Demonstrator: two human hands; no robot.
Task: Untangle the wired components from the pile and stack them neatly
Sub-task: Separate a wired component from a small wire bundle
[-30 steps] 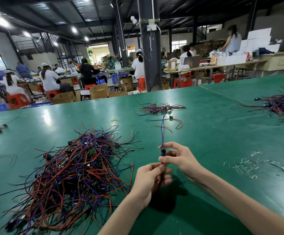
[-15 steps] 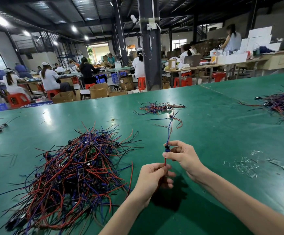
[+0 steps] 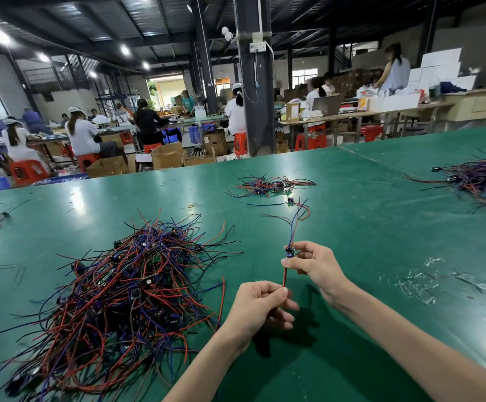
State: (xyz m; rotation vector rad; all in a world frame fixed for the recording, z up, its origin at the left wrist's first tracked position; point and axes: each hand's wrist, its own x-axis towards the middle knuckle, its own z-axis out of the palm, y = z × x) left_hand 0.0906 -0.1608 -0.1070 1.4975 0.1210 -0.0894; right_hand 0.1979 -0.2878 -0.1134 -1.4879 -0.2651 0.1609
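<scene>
The right hand [image 3: 315, 264] pinching the small blue wired component [image 3: 289, 252] and left hand [image 3: 257, 307] pinching its red lead [image 3: 284, 275] are separating, straightening it.

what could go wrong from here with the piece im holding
The left hand pinches the red wire only at its tip; a pull against the right hand, gripping the small board, might strain the wire's joint. The free wire ends fanning beyond could snag the loose component near the small stack.

Green table [image 3: 366, 227], cardboard boxes [image 3: 167, 155], red stools [image 3: 28, 171]
</scene>
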